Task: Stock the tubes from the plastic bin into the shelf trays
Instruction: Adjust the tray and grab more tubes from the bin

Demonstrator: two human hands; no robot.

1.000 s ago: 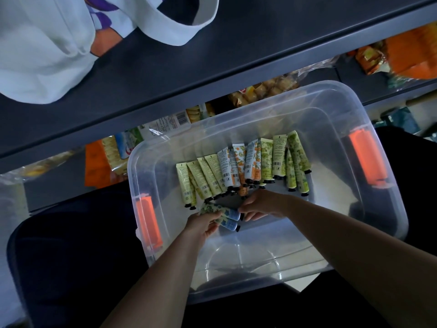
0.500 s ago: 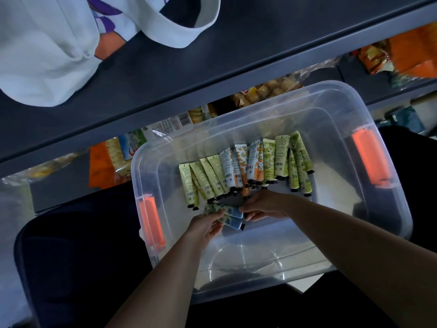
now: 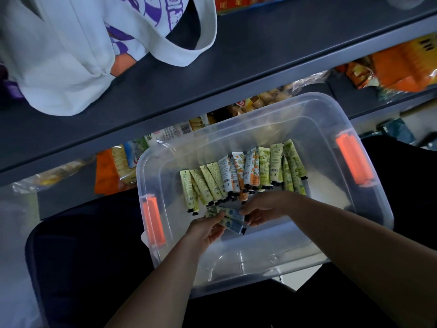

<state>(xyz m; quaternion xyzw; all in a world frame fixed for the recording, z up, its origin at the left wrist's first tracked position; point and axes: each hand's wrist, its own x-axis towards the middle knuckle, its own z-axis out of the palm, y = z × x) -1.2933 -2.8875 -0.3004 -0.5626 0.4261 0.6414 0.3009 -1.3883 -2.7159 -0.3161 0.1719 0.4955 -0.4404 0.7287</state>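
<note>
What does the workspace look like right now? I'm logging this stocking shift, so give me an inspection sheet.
Surface: clear plastic bin with orange handles, in front of a dark shelf.
Job's things: row of tubes lying side by side in the bin; a few blue tubes held between both hands.
Clutter: white cloth on the shelf.
Hands: left hand and right hand grip the blue tubes from either end.
Cables: nothing seen.
Surroundings: snack packets on lower shelves.
</note>
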